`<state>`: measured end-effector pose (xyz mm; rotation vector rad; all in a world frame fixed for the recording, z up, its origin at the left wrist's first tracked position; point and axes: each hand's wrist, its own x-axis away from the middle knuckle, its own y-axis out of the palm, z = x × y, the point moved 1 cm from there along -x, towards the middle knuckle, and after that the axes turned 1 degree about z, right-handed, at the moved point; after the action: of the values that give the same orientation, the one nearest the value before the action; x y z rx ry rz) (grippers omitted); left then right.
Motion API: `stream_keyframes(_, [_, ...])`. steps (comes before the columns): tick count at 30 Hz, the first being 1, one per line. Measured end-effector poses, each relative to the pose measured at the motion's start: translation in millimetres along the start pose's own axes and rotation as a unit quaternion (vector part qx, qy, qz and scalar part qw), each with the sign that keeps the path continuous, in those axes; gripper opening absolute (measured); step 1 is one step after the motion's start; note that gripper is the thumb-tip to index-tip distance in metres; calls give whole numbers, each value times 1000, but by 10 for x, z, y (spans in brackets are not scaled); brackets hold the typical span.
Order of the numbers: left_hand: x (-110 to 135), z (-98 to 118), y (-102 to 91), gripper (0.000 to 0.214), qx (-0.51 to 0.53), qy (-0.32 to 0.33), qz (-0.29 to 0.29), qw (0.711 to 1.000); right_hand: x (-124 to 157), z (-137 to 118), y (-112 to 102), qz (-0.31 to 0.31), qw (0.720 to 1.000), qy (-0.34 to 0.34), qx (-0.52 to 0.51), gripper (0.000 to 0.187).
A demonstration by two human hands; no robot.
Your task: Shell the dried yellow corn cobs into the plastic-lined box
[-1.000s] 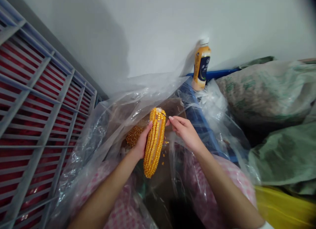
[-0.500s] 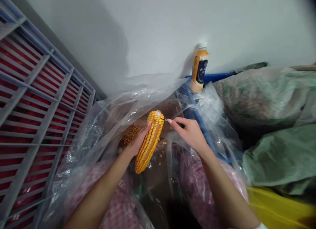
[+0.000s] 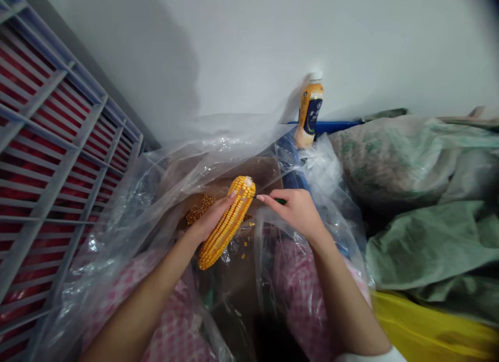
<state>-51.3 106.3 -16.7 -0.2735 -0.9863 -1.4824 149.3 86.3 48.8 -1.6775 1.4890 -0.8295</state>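
Observation:
My left hand (image 3: 206, 224) is wrapped round a yellow corn cob (image 3: 228, 221), holding it slanted with its tip up and to the right. My right hand (image 3: 294, 211) is closed on a thin tool with a green handle (image 3: 279, 201), its point at the cob's top end. Both hands are over a brown box lined with clear plastic sheet (image 3: 163, 185). A heap of loose corn kernels (image 3: 198, 208) lies in the box behind the cob, and a few kernels are scattered under it.
A grey slatted crate (image 3: 58, 169) with red contents stands at the left. An orange drink bottle (image 3: 309, 110) stands by the white wall. Green and grey woven sacks (image 3: 421, 195) fill the right side, with a yellow one (image 3: 429, 325) at the lower right.
The cob has tilted further to the right and sunk lower in view. My right hand stays at its tip. The view has shifted slightly, so the bottle sits lower and further left.

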Motion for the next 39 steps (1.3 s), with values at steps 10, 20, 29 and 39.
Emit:
stream_keyframes(10, [-46, -59, 48, 45, -82, 30, -62, 994, 42, -247, 347, 29, 991, 76, 107, 37])
stream_keyframes(20, [-15, -76, 60, 49, -44, 5, -47, 998, 29, -297, 490, 48, 986, 147, -60, 37])
stream_keyframes(29, [57, -47, 199, 33, 50, 14, 14, 999, 43, -393, 667, 44, 983, 147, -99, 30])
stream_keyframes(39, [44, -86, 186, 39, 62, -30, 5, 998, 52, -401, 664, 38, 984, 146, -92, 29])
